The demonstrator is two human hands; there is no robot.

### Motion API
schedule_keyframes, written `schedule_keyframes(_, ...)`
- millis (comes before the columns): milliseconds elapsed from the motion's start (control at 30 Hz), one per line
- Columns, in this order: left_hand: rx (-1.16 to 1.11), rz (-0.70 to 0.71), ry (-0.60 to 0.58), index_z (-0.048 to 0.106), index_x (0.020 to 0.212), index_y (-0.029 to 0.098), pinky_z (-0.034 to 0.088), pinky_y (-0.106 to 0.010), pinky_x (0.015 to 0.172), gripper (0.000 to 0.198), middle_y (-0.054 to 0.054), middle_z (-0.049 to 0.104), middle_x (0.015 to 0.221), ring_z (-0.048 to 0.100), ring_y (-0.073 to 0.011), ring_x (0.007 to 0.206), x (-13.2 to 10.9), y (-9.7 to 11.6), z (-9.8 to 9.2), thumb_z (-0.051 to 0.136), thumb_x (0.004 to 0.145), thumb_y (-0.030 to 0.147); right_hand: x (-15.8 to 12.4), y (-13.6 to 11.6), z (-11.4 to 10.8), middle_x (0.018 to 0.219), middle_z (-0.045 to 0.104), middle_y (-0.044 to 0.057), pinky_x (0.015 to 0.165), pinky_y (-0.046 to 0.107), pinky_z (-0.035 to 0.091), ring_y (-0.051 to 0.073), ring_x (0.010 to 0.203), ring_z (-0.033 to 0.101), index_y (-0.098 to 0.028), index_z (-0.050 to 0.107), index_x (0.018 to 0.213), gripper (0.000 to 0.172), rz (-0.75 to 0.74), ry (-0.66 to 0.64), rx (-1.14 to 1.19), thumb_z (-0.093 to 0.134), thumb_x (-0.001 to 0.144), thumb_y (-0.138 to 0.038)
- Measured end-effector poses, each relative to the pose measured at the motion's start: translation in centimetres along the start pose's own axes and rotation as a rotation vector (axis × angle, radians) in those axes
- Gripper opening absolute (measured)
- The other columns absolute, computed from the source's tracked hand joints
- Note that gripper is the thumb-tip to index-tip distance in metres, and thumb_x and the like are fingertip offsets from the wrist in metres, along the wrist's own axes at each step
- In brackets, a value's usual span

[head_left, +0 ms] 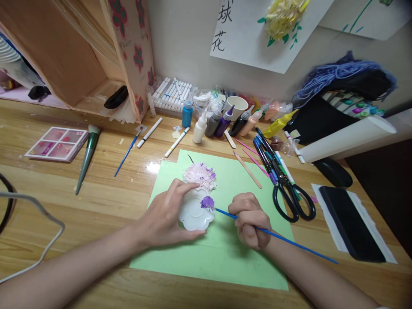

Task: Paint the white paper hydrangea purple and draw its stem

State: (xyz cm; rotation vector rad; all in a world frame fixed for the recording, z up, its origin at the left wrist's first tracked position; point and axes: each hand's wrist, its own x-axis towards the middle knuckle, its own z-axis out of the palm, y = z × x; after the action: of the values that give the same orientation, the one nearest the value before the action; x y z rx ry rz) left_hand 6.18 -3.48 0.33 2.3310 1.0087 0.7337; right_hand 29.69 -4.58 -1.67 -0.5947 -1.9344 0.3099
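My left hand grips a white flower-shaped paint palette by its edges, thumb at the bottom and fingers at the top. In one well of the palette lies purple paint. My right hand is closed around a thin blue paintbrush, its tip touching the purple paint. Just behind the palette sits a ruffled pale pink paper flower with purple touches on some petals. Light green paper lies under all of these.
Paint bottles stand behind the paper, with markers in a tray. Black-handled scissors, pens and a wooden stick lie to the right, near a black phone. A green-handled brush and another paintbrush lie at left.
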Motion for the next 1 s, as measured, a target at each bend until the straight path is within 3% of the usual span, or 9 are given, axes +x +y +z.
schedule_keyframes(100,0.001,-0.002,-0.005,0.026,0.135,0.022,0.051,-0.031,0.064,0.088,-0.007,0.049,0.106,0.056,-0.0229,0.089,0.0,0.0,0.0,0.080,0.069,0.043,-0.1,0.2,0.3,0.066,0.056,0.001,0.056,0.034,0.039,0.018,0.061,0.051,-0.024,0.049,0.077,0.020,0.062,0.114,-0.006,0.037,0.093,-0.025)
schedule_keyframes(233,0.006,-0.006,-0.027,0.026,0.134,0.023,0.053,-0.034,0.064,0.089,-0.007,0.050,0.106,0.058,-0.0238,0.088,0.0,0.0,0.0,0.081,0.067,0.043,0.5,0.9,1.0,0.066,0.054,0.000,0.057,0.034,0.038,0.017,0.059,0.050,-0.024,0.051,0.081,0.014,0.258,0.426,0.035,0.041,0.091,-0.024)
schedule_keyframes(300,-0.002,0.006,-0.050,0.026,0.133,0.024,0.054,-0.036,0.066,0.088,-0.007,0.050,0.107,0.059,-0.0246,0.090,-0.1,0.0,0.0,0.081,0.067,0.043,0.8,1.3,1.2,0.070,0.055,0.000,0.059,0.034,0.039,0.018,0.064,0.052,-0.024,0.052,0.087,0.011,0.348,0.477,0.068,0.042,0.091,-0.023)
schedule_keyframes(567,-0.027,0.051,-0.101,0.029,0.129,0.024,0.057,-0.039,0.071,0.086,-0.008,0.052,0.109,0.062,-0.0268,0.094,0.1,0.1,-0.2,0.083,0.065,0.042,0.8,1.5,1.2,0.082,0.055,0.002,0.070,0.035,0.041,0.018,0.078,0.053,-0.023,0.052,0.093,0.013,0.454,0.295,0.064,0.039,0.094,-0.020)
schedule_keyframes(1000,-0.024,0.051,-0.095,0.030,0.130,0.025,0.056,-0.038,0.071,0.083,-0.008,0.054,0.109,0.063,-0.0267,0.095,0.2,0.1,-0.1,0.080,0.067,0.043,1.3,1.4,1.2,0.084,0.056,0.003,0.071,0.036,0.044,0.019,0.079,0.055,-0.023,0.052,0.092,0.013,0.486,0.215,-0.001,0.039,0.095,-0.021)
